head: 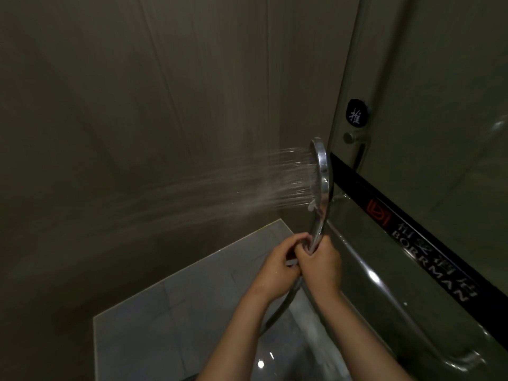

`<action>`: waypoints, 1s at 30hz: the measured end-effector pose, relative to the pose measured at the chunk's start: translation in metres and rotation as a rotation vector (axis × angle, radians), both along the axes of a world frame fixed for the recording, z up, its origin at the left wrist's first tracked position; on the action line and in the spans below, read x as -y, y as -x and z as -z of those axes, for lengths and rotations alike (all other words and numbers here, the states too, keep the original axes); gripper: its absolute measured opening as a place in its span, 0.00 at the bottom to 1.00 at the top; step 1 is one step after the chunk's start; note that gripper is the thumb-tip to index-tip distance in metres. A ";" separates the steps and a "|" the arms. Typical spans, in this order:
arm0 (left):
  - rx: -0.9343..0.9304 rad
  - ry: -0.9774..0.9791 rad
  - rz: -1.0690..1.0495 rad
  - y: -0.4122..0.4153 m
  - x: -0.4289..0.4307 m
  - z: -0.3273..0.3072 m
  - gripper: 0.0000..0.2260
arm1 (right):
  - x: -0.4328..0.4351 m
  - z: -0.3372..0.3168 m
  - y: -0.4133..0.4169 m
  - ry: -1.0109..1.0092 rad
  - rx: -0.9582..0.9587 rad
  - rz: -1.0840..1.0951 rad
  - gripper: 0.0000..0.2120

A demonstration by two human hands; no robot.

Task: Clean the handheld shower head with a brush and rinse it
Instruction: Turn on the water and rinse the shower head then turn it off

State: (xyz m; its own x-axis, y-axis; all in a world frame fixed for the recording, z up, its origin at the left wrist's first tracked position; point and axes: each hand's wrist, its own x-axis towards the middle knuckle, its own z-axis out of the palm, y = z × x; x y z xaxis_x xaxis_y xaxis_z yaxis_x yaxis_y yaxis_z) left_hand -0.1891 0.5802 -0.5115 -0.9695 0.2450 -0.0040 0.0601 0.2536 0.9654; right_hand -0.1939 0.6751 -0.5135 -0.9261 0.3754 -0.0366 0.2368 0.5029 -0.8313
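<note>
Item: shower head [322, 171], chrome, handheld, seen edge-on. It stood upright at centre right of the frame, its face turned to the left, with its back close to the glass door [412, 78]; whether the two touched could not be told. Water spray [220, 193] ran from the face in fine streaks leftward and slightly down across the brown-grey wall [137, 92]. A small white blob [312, 207] sat at the lower edge of the face. Right hand [321, 266]: below the head, fingers curled round the lower end of the handle. Left hand [275, 266]: just beside and touching the right, fingers curled in against the same end of the handle. A small pale object [291, 262] showed between the two hands; what it was could not be told. Hose [280, 309]: metal, ran from under the hands down between the forearms toward the lower centre. Surroundings: a black band [398, 215] with a red logo and the lettering BORRMAN crossed the door diagonally at the right; a round black sticker [356, 114] with a white character sat above it; a curved chrome door handle [398, 312] lay at lower right; grey tiled floor [165, 325] filled the lower centre.
</note>
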 end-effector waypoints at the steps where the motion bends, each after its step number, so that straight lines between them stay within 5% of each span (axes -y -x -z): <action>1: -0.005 -0.003 0.001 0.000 0.000 -0.002 0.26 | 0.000 -0.001 0.000 -0.003 -0.006 0.000 0.07; 30: -0.125 -0.058 -0.091 -0.004 -0.003 -0.029 0.23 | -0.002 -0.010 0.002 0.285 -0.167 -0.021 0.05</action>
State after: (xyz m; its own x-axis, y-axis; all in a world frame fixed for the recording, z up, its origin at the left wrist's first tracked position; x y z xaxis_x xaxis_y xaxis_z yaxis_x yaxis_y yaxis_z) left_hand -0.1851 0.5830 -0.4826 -0.9798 0.1529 0.1293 0.1597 0.2073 0.9652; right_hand -0.1956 0.6770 -0.5039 -0.9356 0.3528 0.0158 0.0771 0.2476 -0.9658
